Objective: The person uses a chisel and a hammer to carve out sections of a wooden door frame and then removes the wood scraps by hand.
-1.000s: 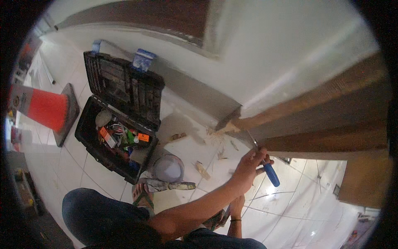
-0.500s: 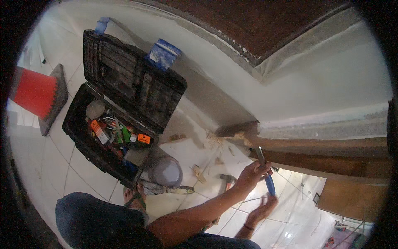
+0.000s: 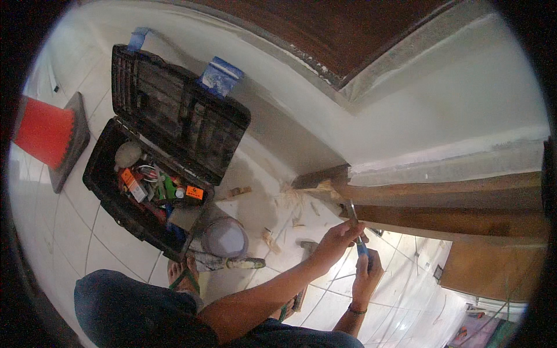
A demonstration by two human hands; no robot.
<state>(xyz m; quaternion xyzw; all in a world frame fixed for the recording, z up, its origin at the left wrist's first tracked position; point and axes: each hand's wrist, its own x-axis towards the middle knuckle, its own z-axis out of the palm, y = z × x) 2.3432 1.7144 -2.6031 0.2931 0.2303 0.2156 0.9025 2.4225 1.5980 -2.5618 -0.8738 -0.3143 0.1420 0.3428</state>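
I hold a chisel with a metal blade and blue handle. My left hand pinches it around the lower blade. My right hand is closed round the blue handle just below. The blade points away from me, its tip by the notched end of a brown wooden frame piece along the wall base. Whether the tip touches the wood I cannot tell. Pale wood shavings lie on the floor beside that end.
A black toolbox stands open at left, full of tools and small packages. Near it are a round pale tub, a dusty-handled tool and a red cone. A hammer lies partly behind my left arm. A white wall rises ahead.
My right hand has come up from below and closed on the chisel's handle. The chisel has shifted slightly up in the picture, to the left, nearer the wood's end. The view has shifted slightly.
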